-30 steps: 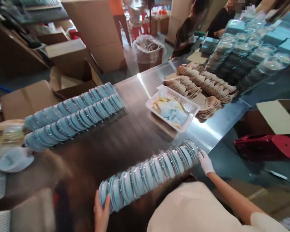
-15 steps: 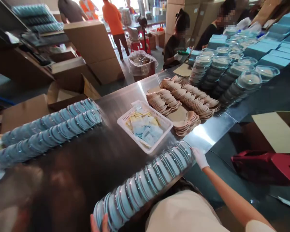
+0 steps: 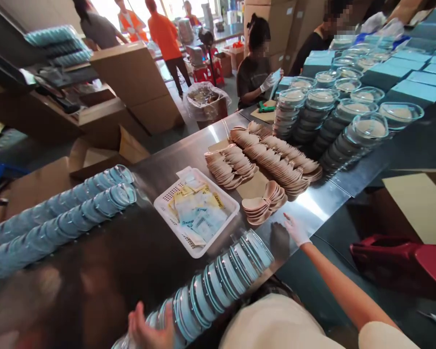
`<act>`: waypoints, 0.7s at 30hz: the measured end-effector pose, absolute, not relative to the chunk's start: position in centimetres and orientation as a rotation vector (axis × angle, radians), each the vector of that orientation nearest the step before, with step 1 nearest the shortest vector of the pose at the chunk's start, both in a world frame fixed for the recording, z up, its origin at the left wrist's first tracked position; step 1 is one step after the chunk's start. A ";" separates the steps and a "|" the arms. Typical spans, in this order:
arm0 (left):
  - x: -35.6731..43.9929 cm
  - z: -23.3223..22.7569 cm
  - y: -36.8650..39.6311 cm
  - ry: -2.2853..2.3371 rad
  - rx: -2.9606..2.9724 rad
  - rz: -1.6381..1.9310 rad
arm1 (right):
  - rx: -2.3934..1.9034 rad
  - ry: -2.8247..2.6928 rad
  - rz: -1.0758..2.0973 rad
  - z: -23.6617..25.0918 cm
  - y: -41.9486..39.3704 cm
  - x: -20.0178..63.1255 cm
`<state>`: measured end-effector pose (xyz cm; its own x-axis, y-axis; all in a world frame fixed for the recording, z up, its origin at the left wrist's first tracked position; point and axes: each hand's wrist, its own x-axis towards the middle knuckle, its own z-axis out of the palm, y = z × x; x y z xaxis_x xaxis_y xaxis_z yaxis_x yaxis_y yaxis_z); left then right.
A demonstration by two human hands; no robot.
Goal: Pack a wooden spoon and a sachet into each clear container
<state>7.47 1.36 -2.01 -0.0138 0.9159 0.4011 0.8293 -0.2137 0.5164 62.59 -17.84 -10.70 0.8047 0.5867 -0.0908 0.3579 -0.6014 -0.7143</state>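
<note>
Shiny steel table [image 3: 189, 145] stretches ahead. Long row of round blue lids [image 3: 218, 286] lies on its side, running from the bare left hand [image 3: 147, 329], fingers spread against its near end, toward the gloved right hand [image 3: 296, 230], open, flat by the table edge, apart from the row's far end.

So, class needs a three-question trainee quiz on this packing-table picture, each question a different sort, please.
1. True or false: the white-gloved right hand grips the near row of blue-lidded clear plastic containers.
2. Which lies in the white plastic mesh basket? A) paper sachets B) spoons C) lids
3. Fill in: the bare left hand touches the row's ____ end.

Key: 1. False, it lies open on the shiny steel table, apart from the row. 2. A. 3. Near.
</note>
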 end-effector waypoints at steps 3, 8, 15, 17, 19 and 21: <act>16.4 -1.8 2.4 1.440 2.304 0.959 | -2.329 -0.759 0.362 -10.7 -21.0 62.5; 29.6 -0.5 1.7 0.827 2.480 0.634 | -2.478 -0.782 0.330 -9.5 -23.1 64.6; 40.6 -2.4 2.5 0.939 2.527 0.398 | -2.179 -1.273 0.224 -6.8 -7.0 72.2; 43.1 -2.7 1.9 0.896 2.511 0.359 | -2.091 -1.480 0.204 -5.6 -0.2 73.8; 45.8 -2.8 0.8 0.818 2.495 0.282 | -2.056 -1.662 0.203 -4.3 6.5 75.4; 48.4 -3.2 -0.9 0.771 2.437 0.197 | -2.029 -1.814 0.203 -3.2 13.3 76.9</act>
<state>48.42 -0.89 -3.20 0.8227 0.5677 -0.0300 0.4836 -0.6711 0.5620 76.89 13.27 -3.18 0.1427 0.9767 0.1599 0.9170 -0.0697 -0.3926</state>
